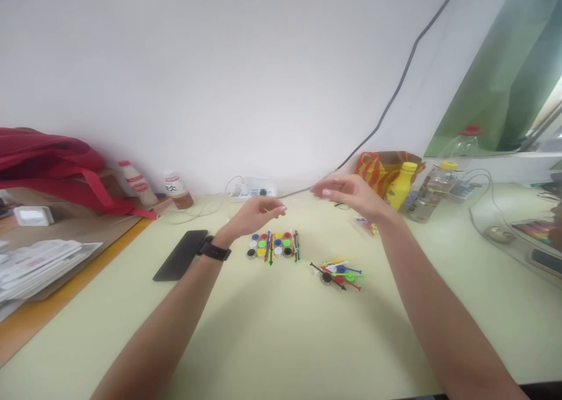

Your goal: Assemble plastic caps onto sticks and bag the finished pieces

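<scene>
My left hand (256,215), with a black watch on its wrist, is raised above the table. Its fingers are loosely curved, and nothing shows between them. Just below it lie colored round discs (262,245) in rows, with bundles of thin arrow-shaped plastic pointers (269,249) alongside. To the right, my right hand (353,196) hovers higher, fingers stretched toward the left and thumb apart, holding nothing visible. Nearer to me is a loose pile of spinners (338,274), discs with arrow pointers in black, red, green, blue, yellow and white.
A black phone (180,255) lies left of my left wrist. Bottles, including a yellow one (400,186), and a striped bag (373,168) stand at the back right. A small packet (366,225) lies by my right wrist. A power strip (254,189) sits along the wall.
</scene>
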Available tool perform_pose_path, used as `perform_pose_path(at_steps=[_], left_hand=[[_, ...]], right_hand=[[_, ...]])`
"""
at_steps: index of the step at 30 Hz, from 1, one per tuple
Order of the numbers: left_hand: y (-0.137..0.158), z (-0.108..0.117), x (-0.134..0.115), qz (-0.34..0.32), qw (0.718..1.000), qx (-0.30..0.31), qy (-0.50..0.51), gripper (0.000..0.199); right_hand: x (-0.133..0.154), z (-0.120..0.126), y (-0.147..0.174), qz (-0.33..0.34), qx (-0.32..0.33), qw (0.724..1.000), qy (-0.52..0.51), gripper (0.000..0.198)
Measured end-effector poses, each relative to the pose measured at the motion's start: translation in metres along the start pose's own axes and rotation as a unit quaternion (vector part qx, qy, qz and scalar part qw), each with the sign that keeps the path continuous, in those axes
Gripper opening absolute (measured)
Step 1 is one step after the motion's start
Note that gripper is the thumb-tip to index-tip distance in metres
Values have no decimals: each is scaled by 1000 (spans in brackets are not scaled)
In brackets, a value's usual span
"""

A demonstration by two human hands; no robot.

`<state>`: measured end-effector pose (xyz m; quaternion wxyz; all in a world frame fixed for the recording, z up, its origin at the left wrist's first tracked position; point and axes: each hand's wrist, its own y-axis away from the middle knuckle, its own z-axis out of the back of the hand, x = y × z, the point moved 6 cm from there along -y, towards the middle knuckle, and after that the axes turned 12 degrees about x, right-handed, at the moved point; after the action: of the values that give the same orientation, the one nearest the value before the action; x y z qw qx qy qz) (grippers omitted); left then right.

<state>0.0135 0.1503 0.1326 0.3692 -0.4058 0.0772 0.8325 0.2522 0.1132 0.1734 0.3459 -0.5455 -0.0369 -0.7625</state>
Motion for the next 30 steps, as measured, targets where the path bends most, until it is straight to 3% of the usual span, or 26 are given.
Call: perform_pose_path(at_steps=[4, 8, 14, 19, 24, 30], left_hand=[[0, -5, -7, 1, 998, 48, -33, 29], [1, -9, -13, 1, 995, 74, -63, 30], [1, -6, -10, -2, 992, 73, -103, 36], [4, 0, -15, -12, 998, 13, -58, 49], [4, 1, -23, -30, 999, 6, -43, 45], [10, 15, -35, -55, 989, -104, -89, 47]], right_hand=[[-3, -13, 1, 9, 140, 988, -59, 45], [-6, -23, 3, 29, 214, 968, -125, 53], [-16, -28, 5, -5, 266, 955, -127, 70], [-15, -30, 6, -8, 294, 952, -89, 75], [-9, -33, 8, -11, 311, 946, -84, 77], [-6, -37, 7, -50, 302, 950, -56, 66]])
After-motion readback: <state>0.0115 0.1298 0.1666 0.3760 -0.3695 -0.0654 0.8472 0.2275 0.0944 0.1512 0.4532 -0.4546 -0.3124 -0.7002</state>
